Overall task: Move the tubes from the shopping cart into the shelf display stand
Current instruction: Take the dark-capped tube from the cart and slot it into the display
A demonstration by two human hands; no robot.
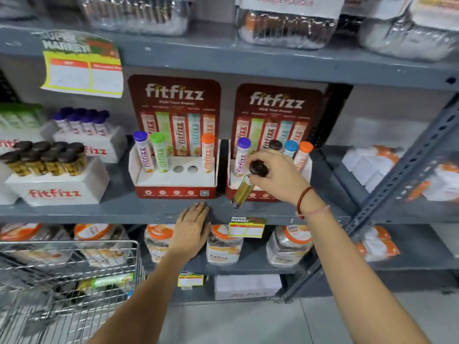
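Observation:
My right hand (278, 178) grips a gold tube with a dark brown cap (244, 188) by its top, tilted, in front of the right red display stand (250, 194). That stand holds purple, brown, blue and orange capped tubes. The left display stand (173, 189) holds a purple, a green and an orange tube, with two empty holes (185, 169) between them. My left hand (192, 227) lies flat on the shelf's front edge, fingers apart, holding nothing. The wire shopping cart (72, 266) at lower left contains a green-labelled tube (113, 280).
White trays of brown-capped (44, 157) and purple-capped tubes (82, 122) stand at left on the same shelf. Orange-lidded jars (223, 244) fill the shelf below. A perforated grey steel upright (397, 175) slants on the right. Price tags hang from the shelf edges.

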